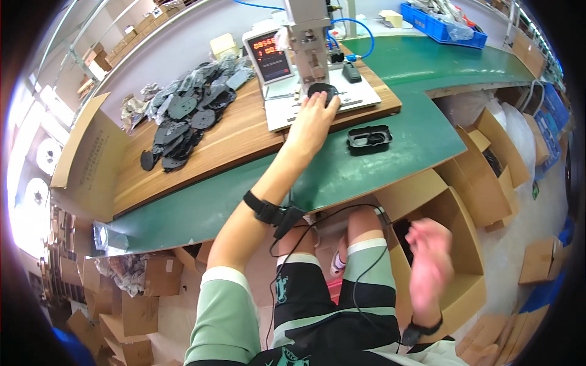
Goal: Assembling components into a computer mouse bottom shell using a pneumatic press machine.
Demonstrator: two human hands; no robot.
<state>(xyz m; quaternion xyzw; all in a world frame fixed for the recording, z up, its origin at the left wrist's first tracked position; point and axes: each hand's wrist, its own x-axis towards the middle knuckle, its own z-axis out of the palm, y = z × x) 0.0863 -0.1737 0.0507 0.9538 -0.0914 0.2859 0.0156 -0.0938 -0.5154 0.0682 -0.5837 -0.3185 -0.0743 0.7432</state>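
My left hand (314, 122) reaches up to a press machine (308, 46). Its fingers grip the near edge of a dark rounded plastic part (323, 89), which lies on the white base plate (284, 116) right beneath the press head. My right hand (429, 259) hangs low on the right, over an open cardboard box (461, 244). Motion smears its fingers, so neither their pose nor anything in them can be made out. A black oblong plastic housing (370, 139) with an open, hollow top rests on the green table, right of my left hand.
Dark flat plastic pieces (183, 110) and crumpled bags heap up on the wooden board (235, 131). A digital display box (268, 55) stands beside the press. Far right is a blue crate (442, 25); an upright cardboard flap (88, 158) borders the left. A black cable (342, 210) crosses my lap.
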